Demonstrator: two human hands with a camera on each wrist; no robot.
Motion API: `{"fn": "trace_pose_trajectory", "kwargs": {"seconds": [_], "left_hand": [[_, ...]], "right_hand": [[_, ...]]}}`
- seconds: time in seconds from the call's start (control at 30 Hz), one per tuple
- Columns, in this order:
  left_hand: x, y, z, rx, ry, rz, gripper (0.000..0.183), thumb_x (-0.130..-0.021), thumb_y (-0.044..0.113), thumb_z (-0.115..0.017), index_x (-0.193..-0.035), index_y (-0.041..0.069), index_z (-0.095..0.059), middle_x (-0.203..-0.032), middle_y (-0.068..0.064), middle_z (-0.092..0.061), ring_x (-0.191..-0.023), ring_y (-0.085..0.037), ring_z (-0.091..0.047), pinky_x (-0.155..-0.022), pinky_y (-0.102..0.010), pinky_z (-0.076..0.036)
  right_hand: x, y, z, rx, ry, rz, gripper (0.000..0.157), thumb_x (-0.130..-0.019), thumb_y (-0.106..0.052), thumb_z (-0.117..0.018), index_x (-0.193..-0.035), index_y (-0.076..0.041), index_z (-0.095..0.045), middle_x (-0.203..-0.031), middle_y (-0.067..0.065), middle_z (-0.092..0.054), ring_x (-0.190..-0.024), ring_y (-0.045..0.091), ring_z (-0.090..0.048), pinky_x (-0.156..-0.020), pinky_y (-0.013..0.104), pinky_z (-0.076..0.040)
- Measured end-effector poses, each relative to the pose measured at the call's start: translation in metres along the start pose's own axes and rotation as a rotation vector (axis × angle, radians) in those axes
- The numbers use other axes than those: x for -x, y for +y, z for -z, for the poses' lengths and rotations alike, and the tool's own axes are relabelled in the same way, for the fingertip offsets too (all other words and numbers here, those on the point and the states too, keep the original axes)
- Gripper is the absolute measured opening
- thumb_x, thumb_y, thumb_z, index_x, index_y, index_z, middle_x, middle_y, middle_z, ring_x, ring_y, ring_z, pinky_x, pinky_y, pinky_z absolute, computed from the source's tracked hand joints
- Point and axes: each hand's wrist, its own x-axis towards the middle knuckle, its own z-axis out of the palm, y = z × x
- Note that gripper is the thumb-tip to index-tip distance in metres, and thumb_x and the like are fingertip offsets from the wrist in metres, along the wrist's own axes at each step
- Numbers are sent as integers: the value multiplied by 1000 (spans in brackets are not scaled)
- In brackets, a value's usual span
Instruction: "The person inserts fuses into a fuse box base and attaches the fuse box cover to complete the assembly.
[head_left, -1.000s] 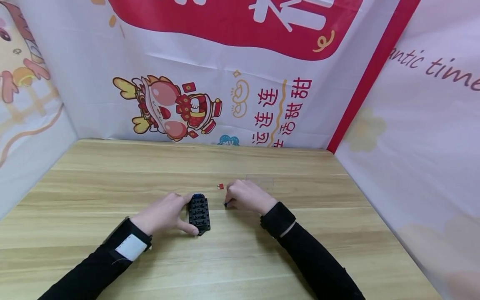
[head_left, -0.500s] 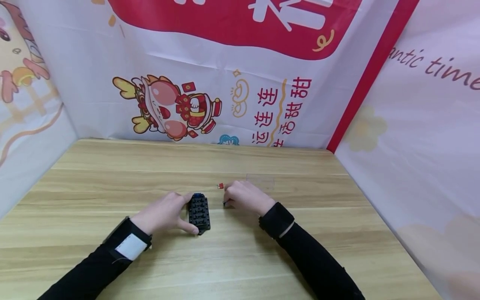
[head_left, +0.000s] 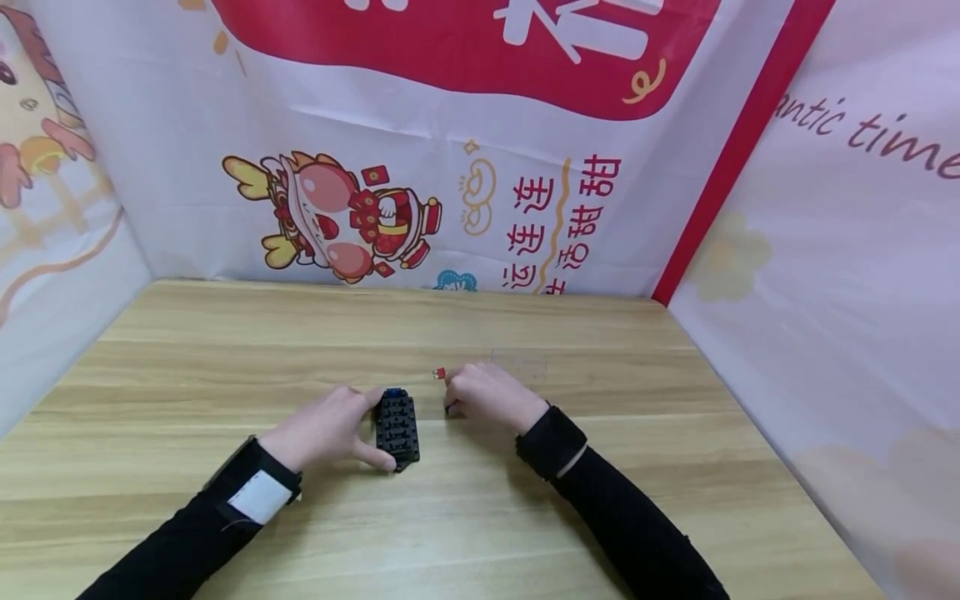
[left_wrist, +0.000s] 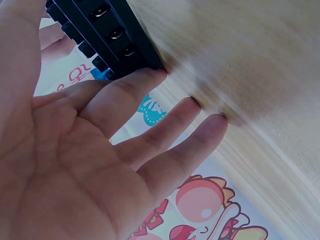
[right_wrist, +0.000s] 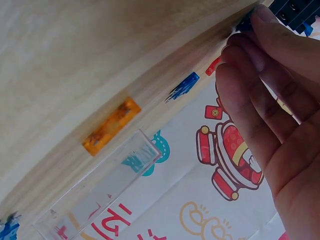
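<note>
A black fuse box lies on the table, with a blue fuse at its far end. My left hand holds the box by its two ends, thumb at the near end and forefinger at the far one. In the left wrist view the other fingers stretch past it with their tips at the tabletop. To the right of the box, my right hand pinches a small blue blade fuse between thumb and forefinger, low over the table. Fingers hide most of that fuse.
A red blade fuse lies just beyond my right fingertips. The right wrist view shows another blue fuse, an orange fuse and a clear plastic cover on the table. A printed cloth hangs behind the table.
My right hand has shifted slightly left with the blue fuse, closer to the fuse box. The left hand and the box have stayed put.
</note>
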Motion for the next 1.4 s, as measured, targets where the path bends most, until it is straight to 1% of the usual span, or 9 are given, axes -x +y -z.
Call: {"fn": "trace_pose_trajectory", "kwargs": {"seconds": [0.1,0.27,0.33,0.53,0.63,0.73,1.07,1.3,1.4], "left_hand": [[1,1,1,-1,-11,6,112,-57,70,-72,-135,-7,-46,-119,-19,-59,-94,-18,-55,-87,-41,-44],[1,2,1,-3,-8,9,111,-58,68,-74,-135,-7,-46,-120,-19,-58,-87,-16,-52,-85,-39,-44],[1,2,1,-5,-3,6,110,-58,67,-74,-135,-7,-46,-119,-19,-58,-92,-16,-54,-87,-40,-44],[1,2,-2,11,9,-10,109,-59,66,-75,-133,-8,-47,-118,-20,-59,-107,-27,-57,-90,-41,-42],[2,1,-1,19,1,-5,111,-60,67,-74,-134,-10,-45,-121,-23,-56,-111,-32,-55,-92,-43,-40],[2,-1,1,19,3,-1,110,-60,65,-75,-135,-10,-45,-122,-24,-56,-112,-32,-54,-92,-44,-40],[1,0,1,-4,-1,-12,110,-60,66,-75,-135,-8,-46,-119,-20,-59,-100,-20,-57,-87,-41,-43],[1,0,1,-7,-6,-4,111,-59,68,-74,-135,-8,-45,-117,-18,-59,-86,-15,-52,-84,-38,-45],[1,1,1,-12,-10,2,112,-59,68,-74,-136,-7,-45,-118,-19,-59,-86,-15,-52,-85,-40,-44]], "right_hand": [[1,-2,0,20,-4,-3,22,-86,-13,-70,-67,-18,-60,-72,-10,-47,-61,5,-41,-56,17,-32],[0,-4,1,37,-2,-11,21,-87,-13,-69,-67,-16,-62,-72,-10,-47,-61,5,-40,-56,17,-33],[0,-5,1,38,-8,-15,19,-87,-14,-69,-69,-16,-64,-73,-10,-49,-61,4,-41,-56,17,-34],[1,-6,1,22,-32,-44,15,-88,-15,-68,-74,-19,-69,-78,-10,-54,-64,0,-48,-57,15,-36],[-1,-5,1,2,-25,-47,17,-88,-11,-67,-72,-19,-67,-78,-10,-55,-64,0,-47,-58,15,-36],[-3,-4,2,-20,-12,-42,18,-87,-9,-67,-72,-18,-66,-78,-10,-55,-64,1,-46,-59,15,-36],[0,-4,1,-20,-1,-39,9,-87,-11,-68,-82,-17,-73,-85,-8,-64,-73,-1,-57,-64,13,-40],[-1,-5,2,-11,-8,-53,9,-89,-10,-67,-83,-15,-72,-84,-6,-61,-70,-1,-54,-62,13,-40],[-1,-5,2,-8,-14,-67,8,-89,-11,-67,-83,-14,-72,-85,-6,-61,-71,-1,-54,-62,13,-40]]}}
